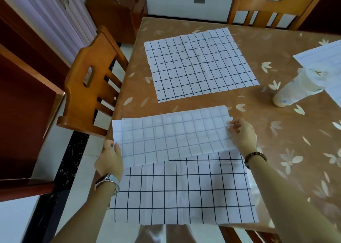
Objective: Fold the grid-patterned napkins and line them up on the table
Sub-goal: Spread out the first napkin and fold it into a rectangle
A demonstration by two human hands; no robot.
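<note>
Item 1, near napkin (184, 187): laid at the near edge of the table (276, 132), one half turned over, pale reverse up. Its flap corners are pinched by the left hand (110, 159) and right hand (243, 134). Item 2, far napkin (201, 62): spread flat beyond.
</note>
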